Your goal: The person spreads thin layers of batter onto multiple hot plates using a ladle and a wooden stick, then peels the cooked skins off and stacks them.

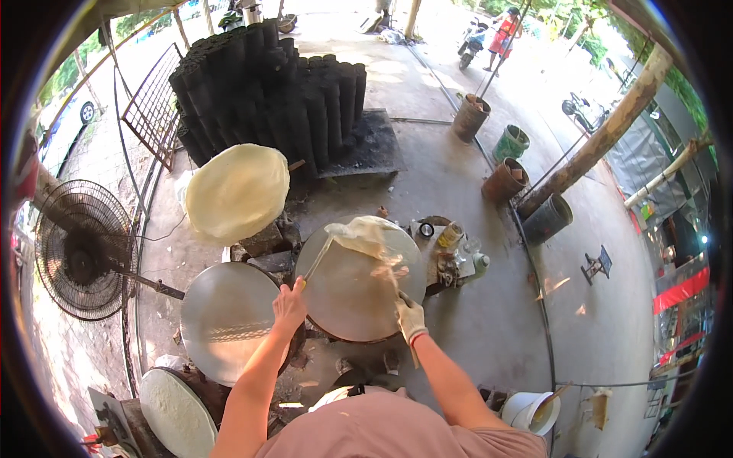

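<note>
A round flat griddle [336, 301] lies in front of me. Over its far part is a pale, crumpled, limp sheet [357, 235], partly blurred; whether it is dough or cloth I cannot tell. My left hand [290, 307], bare, is closed round a thin light rod-like tool [318, 259], whose far end reaches the sheet. My right hand [411, 315], in a pale work glove, is closed round a wooden stick-handled tool [396, 286]. Its far end is smeared by motion above the griddle's right part.
A second griddle [229, 309] stands left, and a white-topped round [178, 416] nearer. Beyond lies a large pale flatbread [238, 193]. Black cylindrical briquettes [259, 99] are stacked behind. A fan [82, 256] stands left, bottles [450, 235] right, a white bucket [527, 412] near right.
</note>
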Tool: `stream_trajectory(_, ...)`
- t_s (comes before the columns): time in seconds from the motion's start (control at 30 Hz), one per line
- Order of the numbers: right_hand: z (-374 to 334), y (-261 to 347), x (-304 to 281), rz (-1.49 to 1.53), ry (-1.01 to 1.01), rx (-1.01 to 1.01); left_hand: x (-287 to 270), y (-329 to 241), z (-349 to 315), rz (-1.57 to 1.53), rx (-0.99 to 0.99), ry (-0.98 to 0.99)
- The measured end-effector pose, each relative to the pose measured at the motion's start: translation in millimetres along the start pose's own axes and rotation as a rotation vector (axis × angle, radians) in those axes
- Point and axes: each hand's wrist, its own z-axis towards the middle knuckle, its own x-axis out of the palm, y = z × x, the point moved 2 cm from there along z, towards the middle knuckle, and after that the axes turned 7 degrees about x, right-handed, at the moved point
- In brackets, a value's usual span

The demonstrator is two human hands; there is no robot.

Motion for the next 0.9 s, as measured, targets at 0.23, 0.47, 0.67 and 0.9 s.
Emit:
stream_trajectory(0.23,-12,33,37,-0.185,0.131,0.102,-18,14,-38,-0.004,0.012,0.016)
stream_trajectory(0.47,39,-12,10,-0.377,-0.110,-0.346,-34,27,-73,0.035,-0.069,0.090)
stream_trajectory(0.67,-12,42,10,-0.368,0.290,0.161,-64,26,-108,-0.090,-0.129,0.071)
stream_trajectory(0.9,18,33,45,-0.448,0.225,-0.009,-36,34,-131,-0.307,-0.024,-0.231)
